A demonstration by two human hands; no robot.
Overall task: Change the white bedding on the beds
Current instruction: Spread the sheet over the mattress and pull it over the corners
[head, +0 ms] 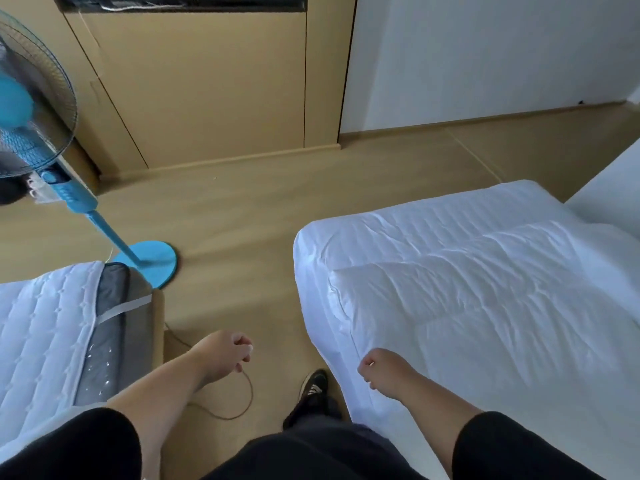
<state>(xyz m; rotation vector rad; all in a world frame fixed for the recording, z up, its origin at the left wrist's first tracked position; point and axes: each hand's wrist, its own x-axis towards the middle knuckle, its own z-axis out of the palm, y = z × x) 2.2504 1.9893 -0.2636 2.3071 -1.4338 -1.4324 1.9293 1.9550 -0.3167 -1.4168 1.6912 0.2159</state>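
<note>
The bed on the right (381, 233) is covered by a white sheet, with a folded white duvet (485, 299) lying along its top. The bed on the left (41, 323) shows a quilted white mattress pad, and its grey mattress side is bare at the corner. My left hand (227, 355) hangs over the floor between the beds, fingers loosely curled and holding nothing. My right hand (379, 370) hovers at the near edge of the right bed, fingers curled; no cloth shows in its grip.
A blue standing fan (145, 261) stands at the foot of the left bed, and its thin cord (242, 403) loops across the wooden floor by my black shoe (313, 389). A tan cabinet (207, 91) and a white wall lie ahead.
</note>
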